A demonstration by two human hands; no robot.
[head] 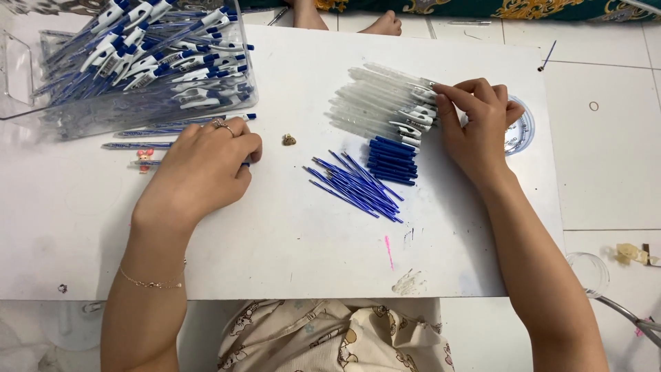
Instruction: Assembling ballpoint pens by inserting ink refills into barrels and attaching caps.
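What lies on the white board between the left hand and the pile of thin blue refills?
In the head view, one small brownish object lies between the left hand and the blue refills. The rest of that stretch of the white board is bare.
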